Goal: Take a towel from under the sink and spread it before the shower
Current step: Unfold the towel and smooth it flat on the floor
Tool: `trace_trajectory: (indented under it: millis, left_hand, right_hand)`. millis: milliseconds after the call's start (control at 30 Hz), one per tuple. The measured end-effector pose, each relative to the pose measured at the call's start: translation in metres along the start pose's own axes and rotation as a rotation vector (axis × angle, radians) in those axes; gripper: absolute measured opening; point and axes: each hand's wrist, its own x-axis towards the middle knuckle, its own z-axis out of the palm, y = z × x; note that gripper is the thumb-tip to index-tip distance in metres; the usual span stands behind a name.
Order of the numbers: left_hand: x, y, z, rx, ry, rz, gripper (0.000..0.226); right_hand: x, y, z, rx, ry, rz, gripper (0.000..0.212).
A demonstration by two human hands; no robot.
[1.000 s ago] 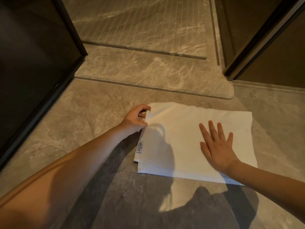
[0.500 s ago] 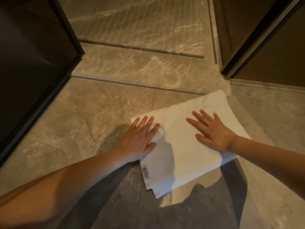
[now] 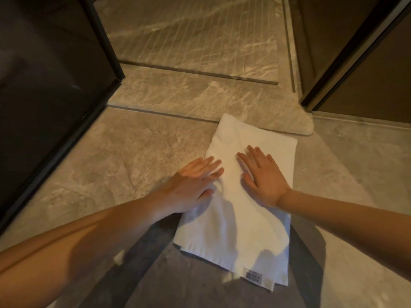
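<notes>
- Dark glass, a panel in a black frame, fills the left side and meets the floor of veined grey stone.
- Next comes the left hand, fingers straight and grasping nothing, its palm flat on the left edge of the towel and partly on the floor beside it.
- White and still folded, the towel lies on the floor with its far corner touching the stone threshold of the shower; its label sits at the near right corner.
- A second ago the towel lay crosswise with the label on its left edge; half a second ago it was partly turned. It now runs lengthwise away from the person, so both hands have swivelled it about a quarter turn and slid it closer to the threshold.
- Right of centre, the right hand presses flat on the towel's upper half, fingers spread, gripping nothing.
- Judged from this, the towel is fetched and placed before the shower, but it looks several layers thick; opening it out is probably the step left.
- At the far right a dark door frame slants down to the floor.
</notes>
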Motion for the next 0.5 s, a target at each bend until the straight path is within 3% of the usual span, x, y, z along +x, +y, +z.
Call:
trace_trajectory:
  millis: [100, 333, 500]
  left_hand:
    - [0.012, 0.001, 0.015, 0.067, -0.117, 0.028, 0.059]
    - [0.05, 0.055, 0.059, 0.033, -0.239, 0.059, 0.069]
    - [0.087, 0.096, 0.062, 0.081, -0.329, -0.013, 0.071]
  right_hand:
    - [-0.027, 0.009, 0.018, -0.092, -0.06, 0.143, 0.063]
    - [-0.062, 0.093, -0.004, -0.334, -0.131, -0.008, 0.064]
    - [-0.075, 0.122, -0.023, -0.171, -0.144, 0.034, 0.064]
